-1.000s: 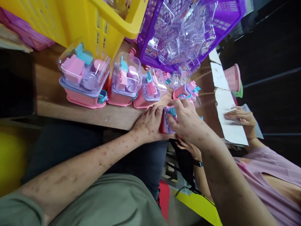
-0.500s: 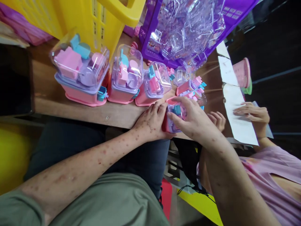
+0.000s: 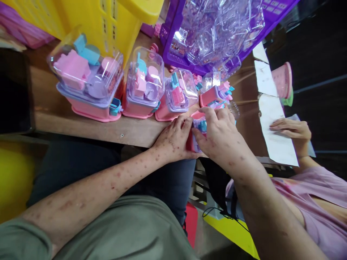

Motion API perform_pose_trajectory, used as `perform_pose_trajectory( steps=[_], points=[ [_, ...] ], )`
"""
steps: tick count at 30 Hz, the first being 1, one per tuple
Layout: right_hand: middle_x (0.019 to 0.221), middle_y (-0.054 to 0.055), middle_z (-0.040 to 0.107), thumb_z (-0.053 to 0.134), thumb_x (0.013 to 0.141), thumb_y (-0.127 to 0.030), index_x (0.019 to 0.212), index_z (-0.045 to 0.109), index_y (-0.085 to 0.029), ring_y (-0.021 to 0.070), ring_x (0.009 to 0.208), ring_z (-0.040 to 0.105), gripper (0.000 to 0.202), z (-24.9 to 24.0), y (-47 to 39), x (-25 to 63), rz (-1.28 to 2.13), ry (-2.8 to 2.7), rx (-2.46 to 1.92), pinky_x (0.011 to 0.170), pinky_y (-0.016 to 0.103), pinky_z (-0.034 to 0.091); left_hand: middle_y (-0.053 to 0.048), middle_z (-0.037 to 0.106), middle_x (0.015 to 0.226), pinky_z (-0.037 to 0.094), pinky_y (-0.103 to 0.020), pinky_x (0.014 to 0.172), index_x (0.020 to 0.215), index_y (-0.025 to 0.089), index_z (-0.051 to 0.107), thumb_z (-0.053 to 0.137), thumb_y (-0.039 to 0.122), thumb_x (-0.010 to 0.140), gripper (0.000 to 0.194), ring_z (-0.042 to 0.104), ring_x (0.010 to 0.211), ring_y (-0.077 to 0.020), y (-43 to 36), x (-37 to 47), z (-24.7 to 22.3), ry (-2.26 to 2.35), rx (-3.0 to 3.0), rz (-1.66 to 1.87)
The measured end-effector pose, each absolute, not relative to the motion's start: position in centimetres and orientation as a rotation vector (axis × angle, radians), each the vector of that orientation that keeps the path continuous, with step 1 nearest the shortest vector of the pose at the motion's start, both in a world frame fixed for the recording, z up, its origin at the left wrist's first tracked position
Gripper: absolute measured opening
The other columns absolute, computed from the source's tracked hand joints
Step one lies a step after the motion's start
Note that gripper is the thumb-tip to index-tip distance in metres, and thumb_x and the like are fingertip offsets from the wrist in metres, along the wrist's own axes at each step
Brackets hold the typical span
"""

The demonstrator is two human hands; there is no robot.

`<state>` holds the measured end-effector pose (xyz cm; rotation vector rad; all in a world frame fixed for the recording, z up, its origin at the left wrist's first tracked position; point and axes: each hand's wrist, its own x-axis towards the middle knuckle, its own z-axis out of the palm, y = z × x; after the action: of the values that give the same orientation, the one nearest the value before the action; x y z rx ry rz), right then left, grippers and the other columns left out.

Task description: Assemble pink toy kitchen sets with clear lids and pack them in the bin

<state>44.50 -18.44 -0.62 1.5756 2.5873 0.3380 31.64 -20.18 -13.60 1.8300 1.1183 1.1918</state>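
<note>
At the table's front edge stands a small pink and purple toy box (image 3: 195,141) with blue pieces on its top. My left hand (image 3: 176,141) is wrapped against its left side, thumb toward me. My right hand (image 3: 219,130) grips over the top from the right with bent fingers and thumb, hiding much of the box. To the left, three similar boxes wear clear domed covers: a large toy box (image 3: 88,99), a middle toy box (image 3: 139,104) and a nearer toy box (image 3: 169,112). Behind my right hand sits an uncovered toy box (image 3: 210,96) with loose-looking pieces on it.
A yellow basket (image 3: 130,39) and a purple crate (image 3: 168,54) full of clear covers stand at the back. A loose clear cover (image 3: 213,80) lies before the crate. At right, another person's hand (image 3: 292,130) rests on white paper (image 3: 273,119) on the table (image 3: 108,131).
My right hand has shifted slightly and its fingers have curled more over the box top, covering more of it. My left hand stays on the box. The other person's nearer hand is no longer visible.
</note>
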Motion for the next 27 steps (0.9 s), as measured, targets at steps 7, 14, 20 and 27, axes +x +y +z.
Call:
perform_pose_trajectory(
  steps=[7,14,20,27],
  points=[
    [0.127,0.026,0.062,0.042,0.112,-0.030,0.138,0.063,-0.014,0.0455,0.126,0.055,0.037,-1.1,-19.1,43.4,0.492,2.535,1.557,0.115,0.074,0.041,-0.024,0.046,0.163,0.050,-0.066,0.128,0.153,0.021,0.035,0.105,0.056,0.069,0.114,0.049,0.157,-0.0460,-20.2,31.5,-13.5,1.110,1.844,1.182],
    [0.122,0.029,0.065,0.046,0.111,-0.030,0.127,0.066,-0.010,0.0477,0.129,0.056,0.032,-1.3,-19.3,42.8,0.566,2.481,1.625,0.114,0.072,0.045,-0.025,0.046,0.163,0.052,-0.064,0.126,0.151,0.021,0.034,0.108,0.045,0.064,0.117,0.052,0.155,-0.0460,-20.2,31.6,-13.4,1.106,1.841,1.172],
    [0.129,0.026,0.068,0.043,0.115,-0.039,0.142,0.064,-0.011,0.0426,0.129,0.062,0.044,0.1,-18.2,44.7,0.246,2.524,1.565,0.117,0.066,0.048,-0.028,0.046,0.164,0.044,-0.066,0.131,0.152,0.019,0.032,0.106,0.051,0.065,0.119,0.047,0.160,-0.0468,-20.2,31.8,-13.6,1.135,1.838,1.194],
    [0.121,0.011,0.082,0.040,0.118,-0.064,0.128,0.078,-0.028,0.0338,0.123,0.076,0.053,2.8,-14.6,45.8,-0.293,2.629,1.815,0.114,0.057,0.056,-0.024,0.049,0.161,0.043,-0.067,0.133,0.154,0.020,0.036,0.105,0.059,0.065,0.119,0.045,0.161,-0.0472,-20.4,31.2,-13.7,1.108,1.814,1.180]
  ],
)
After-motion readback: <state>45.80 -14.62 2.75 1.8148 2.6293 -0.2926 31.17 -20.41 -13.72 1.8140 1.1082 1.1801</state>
